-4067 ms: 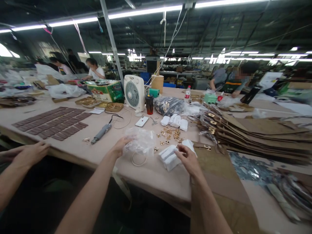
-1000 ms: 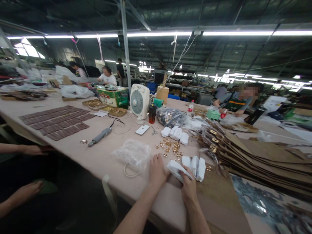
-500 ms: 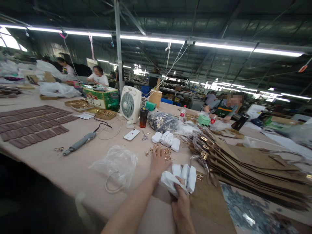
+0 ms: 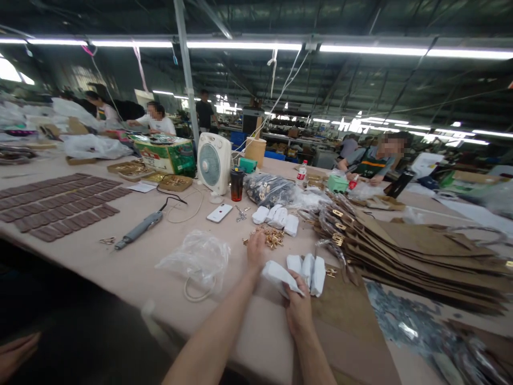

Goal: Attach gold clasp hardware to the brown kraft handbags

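My right hand [image 4: 297,305] is closed on a white paper packet [image 4: 276,276] at the near edge of the table. Beside it lie three more white packets [image 4: 308,267] on a brown sheet. My left hand [image 4: 256,247] reaches forward over the small gold metal fittings [image 4: 271,237], its fingers curled among them; I cannot make out if it holds any. A crumpled clear plastic bag [image 4: 198,258] with a beige ring under it lies left of my left arm.
Further white packets [image 4: 276,216], a white phone [image 4: 219,213], a dark cup [image 4: 236,185] and a white fan [image 4: 212,162] stand behind. A grey power tool [image 4: 138,230] and rows of brown pieces [image 4: 56,206] lie left. Stacked brown bags [image 4: 401,240] fill the right. Other people work at the far side.
My left hand has moved from beside the packet forward onto the gold fittings, gathering them into a tighter pile. My right hand keeps hold of the white packet. The view has shifted slightly.
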`<state>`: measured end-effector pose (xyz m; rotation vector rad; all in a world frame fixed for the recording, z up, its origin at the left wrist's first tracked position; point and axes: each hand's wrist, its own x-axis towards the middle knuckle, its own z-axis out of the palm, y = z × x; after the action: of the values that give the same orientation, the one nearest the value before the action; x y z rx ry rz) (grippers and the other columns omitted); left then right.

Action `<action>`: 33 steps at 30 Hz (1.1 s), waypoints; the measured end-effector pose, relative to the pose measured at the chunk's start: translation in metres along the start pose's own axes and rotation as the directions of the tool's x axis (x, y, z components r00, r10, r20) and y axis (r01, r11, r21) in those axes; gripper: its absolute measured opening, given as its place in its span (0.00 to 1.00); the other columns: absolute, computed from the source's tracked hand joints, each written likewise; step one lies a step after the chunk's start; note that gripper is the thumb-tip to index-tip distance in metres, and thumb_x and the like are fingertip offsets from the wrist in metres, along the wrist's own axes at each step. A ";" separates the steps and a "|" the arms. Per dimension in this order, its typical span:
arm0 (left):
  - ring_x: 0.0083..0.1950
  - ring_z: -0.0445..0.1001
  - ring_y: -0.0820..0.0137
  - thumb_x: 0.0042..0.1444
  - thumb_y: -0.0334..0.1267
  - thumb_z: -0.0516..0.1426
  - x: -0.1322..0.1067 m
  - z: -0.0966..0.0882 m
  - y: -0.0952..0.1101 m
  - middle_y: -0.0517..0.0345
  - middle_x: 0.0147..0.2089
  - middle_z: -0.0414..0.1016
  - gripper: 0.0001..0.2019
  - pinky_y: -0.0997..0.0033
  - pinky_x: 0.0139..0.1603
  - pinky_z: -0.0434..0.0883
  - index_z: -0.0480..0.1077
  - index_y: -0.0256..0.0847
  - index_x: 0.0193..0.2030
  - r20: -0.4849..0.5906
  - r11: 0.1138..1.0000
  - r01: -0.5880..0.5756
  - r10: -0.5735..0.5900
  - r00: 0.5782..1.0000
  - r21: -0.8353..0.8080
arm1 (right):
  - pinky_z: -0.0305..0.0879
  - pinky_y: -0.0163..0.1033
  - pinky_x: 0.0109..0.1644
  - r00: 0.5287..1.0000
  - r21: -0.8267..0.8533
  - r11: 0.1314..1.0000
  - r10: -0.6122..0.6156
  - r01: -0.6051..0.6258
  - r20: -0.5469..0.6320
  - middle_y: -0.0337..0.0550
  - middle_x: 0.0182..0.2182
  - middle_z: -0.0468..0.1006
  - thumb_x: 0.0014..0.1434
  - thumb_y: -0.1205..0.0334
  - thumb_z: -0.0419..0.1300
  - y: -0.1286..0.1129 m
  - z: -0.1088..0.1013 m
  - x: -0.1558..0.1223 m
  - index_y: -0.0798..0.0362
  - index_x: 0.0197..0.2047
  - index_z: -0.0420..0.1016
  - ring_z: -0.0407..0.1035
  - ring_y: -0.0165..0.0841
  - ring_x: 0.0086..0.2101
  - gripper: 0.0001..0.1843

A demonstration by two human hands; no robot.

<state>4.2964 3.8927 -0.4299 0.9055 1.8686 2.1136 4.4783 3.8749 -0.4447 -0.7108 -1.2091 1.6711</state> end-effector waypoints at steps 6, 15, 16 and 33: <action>0.53 0.79 0.61 0.70 0.60 0.44 -0.063 -0.041 0.017 0.40 0.62 0.74 0.29 0.64 0.47 0.78 0.68 0.39 0.62 0.090 0.962 0.144 -0.126 0.988 -0.231 | 0.69 0.40 0.46 0.999 -0.097 0.995 0.004 -0.008 -0.039 0.40 0.36 0.84 0.49 0.57 0.70 -0.013 0.020 0.002 0.52 0.44 0.83 0.73 0.37 0.39 0.17; 0.72 0.65 0.52 0.53 0.52 0.68 -0.077 -0.048 0.031 0.43 0.70 0.67 0.39 0.50 0.73 0.64 0.63 0.43 0.68 0.018 0.983 -0.070 0.068 0.998 0.171 | 0.75 0.42 0.44 0.978 0.162 0.967 0.206 -0.198 -0.033 0.47 0.38 0.87 0.44 0.43 0.76 -0.007 0.060 0.041 0.56 0.42 0.82 0.79 0.41 0.39 0.29; 0.72 0.64 0.51 0.51 0.50 0.69 -0.076 -0.046 0.030 0.43 0.69 0.67 0.40 0.49 0.73 0.62 0.63 0.43 0.69 0.029 0.962 -0.108 0.104 0.994 0.251 | 0.75 0.42 0.42 0.976 0.214 0.956 0.213 -0.201 -0.035 0.47 0.36 0.86 0.43 0.43 0.77 -0.006 0.061 0.043 0.55 0.40 0.81 0.79 0.41 0.37 0.28; 0.37 0.72 0.68 0.62 0.51 0.58 -0.063 -0.053 0.019 0.60 0.33 0.75 0.15 0.71 0.39 0.68 0.73 0.41 0.37 -0.205 0.990 0.139 -0.140 0.969 -0.018 | 0.74 0.46 0.53 0.970 -0.099 0.995 0.040 -0.016 0.241 0.49 0.48 0.85 0.47 0.51 0.77 -0.005 0.056 0.026 0.54 0.53 0.79 0.78 0.42 0.46 0.31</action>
<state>4.3223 3.8128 -0.4335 0.5521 1.9591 2.1950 4.4223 3.8767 -0.4190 -0.5958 -1.4662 1.7706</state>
